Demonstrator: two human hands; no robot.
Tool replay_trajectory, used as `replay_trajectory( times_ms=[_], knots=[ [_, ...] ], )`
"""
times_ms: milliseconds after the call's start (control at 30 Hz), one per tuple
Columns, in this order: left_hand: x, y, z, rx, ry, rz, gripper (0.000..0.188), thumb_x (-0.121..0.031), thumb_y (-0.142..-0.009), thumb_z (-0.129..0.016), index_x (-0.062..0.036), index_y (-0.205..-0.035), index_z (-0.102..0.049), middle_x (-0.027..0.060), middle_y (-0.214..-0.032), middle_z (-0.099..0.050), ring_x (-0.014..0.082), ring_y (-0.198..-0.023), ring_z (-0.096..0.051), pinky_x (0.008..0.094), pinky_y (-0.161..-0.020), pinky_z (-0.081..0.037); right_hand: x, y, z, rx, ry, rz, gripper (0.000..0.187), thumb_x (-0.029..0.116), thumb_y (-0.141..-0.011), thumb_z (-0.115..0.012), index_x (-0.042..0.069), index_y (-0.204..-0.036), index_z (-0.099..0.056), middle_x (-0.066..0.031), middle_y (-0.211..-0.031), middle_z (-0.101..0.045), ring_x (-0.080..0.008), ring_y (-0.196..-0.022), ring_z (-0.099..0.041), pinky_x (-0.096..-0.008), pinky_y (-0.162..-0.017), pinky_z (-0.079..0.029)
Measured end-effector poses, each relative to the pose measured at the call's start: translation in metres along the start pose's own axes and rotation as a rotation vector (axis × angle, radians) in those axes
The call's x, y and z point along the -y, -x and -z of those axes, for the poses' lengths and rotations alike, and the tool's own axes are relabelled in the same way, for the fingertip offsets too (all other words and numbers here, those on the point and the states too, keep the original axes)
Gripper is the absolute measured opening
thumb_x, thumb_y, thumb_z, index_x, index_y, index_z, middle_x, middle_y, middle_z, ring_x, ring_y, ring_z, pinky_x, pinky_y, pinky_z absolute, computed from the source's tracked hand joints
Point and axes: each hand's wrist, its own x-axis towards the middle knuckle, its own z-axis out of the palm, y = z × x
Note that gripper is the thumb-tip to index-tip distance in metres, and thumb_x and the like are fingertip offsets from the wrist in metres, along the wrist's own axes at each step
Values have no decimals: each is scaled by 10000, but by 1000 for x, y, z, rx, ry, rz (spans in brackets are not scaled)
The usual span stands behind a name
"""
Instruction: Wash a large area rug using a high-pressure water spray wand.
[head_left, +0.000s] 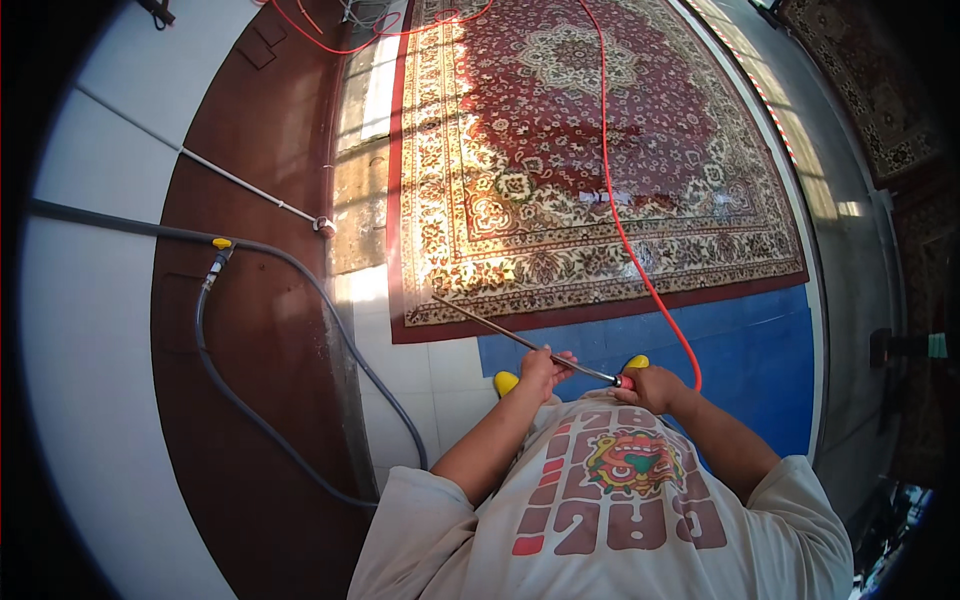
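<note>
A long metal spray lance (490,325) points forward and left, its tip over the near left corner of a red patterned carpet (640,255). My right hand (655,388) is closed around the lance's rear end, at its red handle part (627,382). Farther along the tube, my left hand (545,372) holds it loosely, with some fingers stretched out beneath. A red hose (640,265) runs across the carpet and curves back beside my right hand. Parts of the carpet's surface shine as if wet. Whether spray leaves the tip is hard to tell.
Blue flooring (760,345) lies in front of me, with my yellow shoe tips (507,383) on it. To the left, a grey hose (300,265) with a yellow valve (221,243) loops over a brown strip, near a white pole (250,185). More carpets (870,90) show at the right.
</note>
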Motion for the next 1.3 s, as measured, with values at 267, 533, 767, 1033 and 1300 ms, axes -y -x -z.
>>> replay_trajectory(
  times_ms=[267,533,767,1033,1300],
  knots=[
    [96,-48,-165,-22,-64,287,240,-260,-977,-324,-40,-948,-415,95,-841,-552,247,-747,-605,404,-656,-525,-136,80,60,33,-4,-165,609,641,-796,-476,50,-855,-614,-187,-821,-632,-366,-832,-601,-448,-730,-462],
    [69,-70,-270,-38,-184,-21,149,-235,-973,-328,-124,-1072,-344,82,-787,-529,215,-657,-583,351,-552,-516,-211,82,121,-32,-192,-81,568,587,-828,-469,41,-950,-565,-178,-850,-626,-368,-832,-595,-447,-715,-451],
    [52,-115,-343,-1,-373,116,222,-232,-974,-295,-151,-1180,-302,90,-836,-551,223,-639,-601,336,-545,-503,-272,58,146,-52,-324,-59,510,523,-860,-453,48,-1027,-531,-204,-900,-611,-378,-892,-576,-446,-759,-443],
    [33,-220,-447,61,-331,417,244,-252,-974,-305,-132,-1186,-325,71,-809,-563,218,-700,-620,344,-599,-509,-330,4,267,5,-315,-312,537,540,-864,-436,30,-966,-569,-220,-831,-619,-403,-832,-588,-466,-726,-451],
    [-65,-259,-568,138,-300,125,220,-219,-968,-327,-199,-1185,-295,66,-783,-557,214,-650,-601,357,-574,-514,-373,-48,389,-125,-303,-217,529,520,-862,-462,12,-975,-555,-230,-786,-609,-417,-814,-584,-466,-704,-450]
  ],
)
